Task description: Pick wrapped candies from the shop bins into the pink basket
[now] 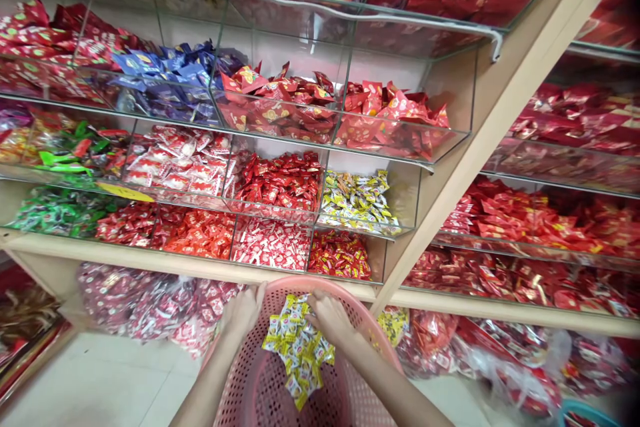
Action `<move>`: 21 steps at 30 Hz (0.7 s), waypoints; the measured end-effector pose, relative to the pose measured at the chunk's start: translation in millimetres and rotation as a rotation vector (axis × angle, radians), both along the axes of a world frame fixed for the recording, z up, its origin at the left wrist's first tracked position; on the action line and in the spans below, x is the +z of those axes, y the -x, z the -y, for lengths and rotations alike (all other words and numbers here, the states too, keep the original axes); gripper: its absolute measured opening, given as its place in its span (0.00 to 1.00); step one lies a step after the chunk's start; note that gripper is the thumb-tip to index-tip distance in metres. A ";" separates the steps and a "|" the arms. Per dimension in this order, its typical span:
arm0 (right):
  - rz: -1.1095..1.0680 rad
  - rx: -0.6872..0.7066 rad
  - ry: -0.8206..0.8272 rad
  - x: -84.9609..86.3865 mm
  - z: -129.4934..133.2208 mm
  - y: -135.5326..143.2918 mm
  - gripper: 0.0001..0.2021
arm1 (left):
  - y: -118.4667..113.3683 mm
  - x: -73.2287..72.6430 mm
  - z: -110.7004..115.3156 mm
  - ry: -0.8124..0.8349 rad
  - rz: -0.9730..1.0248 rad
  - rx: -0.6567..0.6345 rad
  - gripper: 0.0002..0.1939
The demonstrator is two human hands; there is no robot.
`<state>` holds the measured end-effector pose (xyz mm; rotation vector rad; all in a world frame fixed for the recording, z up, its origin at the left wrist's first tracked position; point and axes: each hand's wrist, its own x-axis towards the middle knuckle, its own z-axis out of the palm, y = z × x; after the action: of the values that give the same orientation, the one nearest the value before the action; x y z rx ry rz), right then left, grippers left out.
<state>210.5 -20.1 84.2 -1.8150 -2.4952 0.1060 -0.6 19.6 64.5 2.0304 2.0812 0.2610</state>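
A pink perforated plastic basket (381, 338) is in front of me, its far rim by the lower shelf edge. My left hand (245, 308) is closed over the rim at the far left. Inside the basket is a cluster of yellow-and-white wrapped candies (295, 340), reaching from near the far rim down over the bottom. My right hand (327, 315) is closed at the cluster's upper right edge, fingers curled against the candies. Its fingertips are partly hidden. Similar yellow-and-white candies (357, 197) lie in a clear shelf compartment above the basket.
Tiered clear bins hold red packets (285, 180), blue packets (175, 73) and green candies (57, 210). A slanting wooden upright (493, 133) divides the shelving. Filled plastic bags (150, 300) lie beneath the left shelf. A teal container (583, 410) shows at lower right.
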 end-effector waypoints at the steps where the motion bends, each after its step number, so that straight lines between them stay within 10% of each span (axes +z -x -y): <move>1: -0.003 -0.001 0.002 -0.7 -0.4 -0.3 0.08 | -0.1 0.4 0.0 0.003 0.000 0.001 0.33; 13: -0.077 -0.043 -0.066 -4.5 2.6 -3.3 0.08 | 0.8 -0.6 -1.0 0.012 0.040 -0.012 0.32; 21: -0.301 0.096 -0.370 99.5 5.2 -20.3 0.10 | 2.2 -6.0 -4.5 -0.001 0.064 0.000 0.33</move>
<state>230.8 -25.3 183.7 -1.4191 -2.2141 -0.0698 -2.8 24.0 58.4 1.9958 2.0435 0.3222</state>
